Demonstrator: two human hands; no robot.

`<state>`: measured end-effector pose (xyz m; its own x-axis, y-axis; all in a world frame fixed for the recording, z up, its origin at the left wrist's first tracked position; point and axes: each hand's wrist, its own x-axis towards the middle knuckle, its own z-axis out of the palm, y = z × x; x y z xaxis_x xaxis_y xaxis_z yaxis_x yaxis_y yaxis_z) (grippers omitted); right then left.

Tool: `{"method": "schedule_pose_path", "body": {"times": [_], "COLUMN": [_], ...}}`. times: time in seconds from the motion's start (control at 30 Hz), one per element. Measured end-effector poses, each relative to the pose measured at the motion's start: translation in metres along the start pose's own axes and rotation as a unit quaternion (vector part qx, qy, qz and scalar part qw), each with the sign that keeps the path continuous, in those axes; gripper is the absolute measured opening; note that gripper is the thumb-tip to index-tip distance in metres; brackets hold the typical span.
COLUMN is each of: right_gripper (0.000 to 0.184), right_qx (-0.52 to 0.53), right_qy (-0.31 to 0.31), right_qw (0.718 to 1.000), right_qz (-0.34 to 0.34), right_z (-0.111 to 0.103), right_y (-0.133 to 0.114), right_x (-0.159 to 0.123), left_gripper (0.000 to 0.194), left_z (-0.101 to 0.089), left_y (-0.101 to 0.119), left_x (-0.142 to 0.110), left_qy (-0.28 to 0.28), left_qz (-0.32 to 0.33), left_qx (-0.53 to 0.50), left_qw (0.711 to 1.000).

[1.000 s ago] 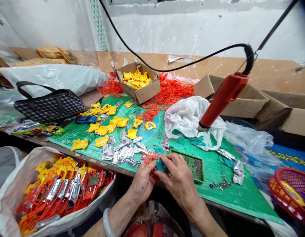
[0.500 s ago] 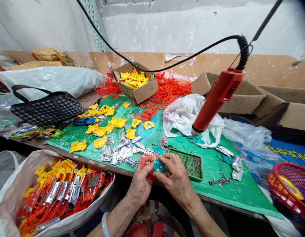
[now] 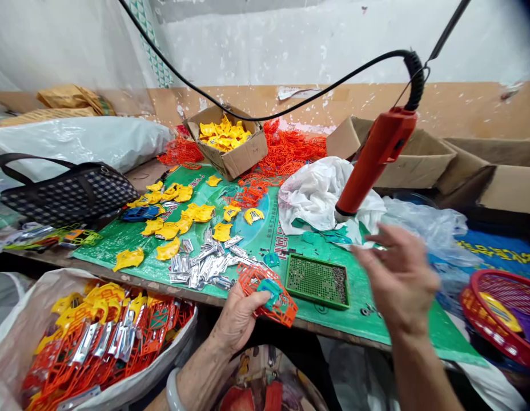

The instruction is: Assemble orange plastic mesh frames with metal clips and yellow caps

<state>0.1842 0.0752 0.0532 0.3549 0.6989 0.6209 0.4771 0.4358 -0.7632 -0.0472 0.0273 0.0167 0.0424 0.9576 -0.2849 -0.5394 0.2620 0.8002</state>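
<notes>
My left hand grips an orange plastic lattice frame at the table's front edge. On that frame lies a small teal plastic piece, pressed down by the thumb. My right hand, smeared by motion, is raised over the right side of the table. Its thumb and fingers are apart, with nothing visible between them. Just above and left of it hangs a red electric screwdriver, tip down, not touched. A green perforated tray with small screws along its right side stands between the hands.
Silvery pieces and yellow plastic parts lie on the left. Behind are a cardboard box of yellow parts and orange lattices. A white sack of assembled parts stands lower left. A red basket is at right.
My right hand has let go of the teal piece and moved right and up, toward the screwdriver. My left hand keeps the orange frame, now turned flatter. The view has shifted slightly.
</notes>
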Motion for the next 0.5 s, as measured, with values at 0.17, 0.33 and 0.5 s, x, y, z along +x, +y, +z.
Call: {"method": "schedule_pose_path", "body": {"times": [0.17, 0.33, 0.5], "right_gripper": [0.091, 0.077, 0.042], "right_qx": [-0.051, 0.060, 0.279], "right_qy": [0.132, -0.008, -0.163], "right_qw": [0.990, 0.997, 0.934], "right_qz": [0.021, 0.048, 0.152], "right_z": [-0.015, 0.031, 0.067], "right_y": [0.041, 0.049, 0.023], "right_x": [0.107, 0.162, 0.165], "left_gripper": [0.033, 0.027, 0.022], "left_z": [0.003, 0.002, -0.005], "left_y": [-0.004, -0.004, -0.008], "left_x": [-0.001, -0.005, -0.006], "left_qy": [-0.009, -0.021, -0.040], "left_qz": [-0.033, -0.070, -0.077], "left_qx": [0.026, 0.064, 0.101], "left_qw": [0.999, 0.995, 0.991]}}
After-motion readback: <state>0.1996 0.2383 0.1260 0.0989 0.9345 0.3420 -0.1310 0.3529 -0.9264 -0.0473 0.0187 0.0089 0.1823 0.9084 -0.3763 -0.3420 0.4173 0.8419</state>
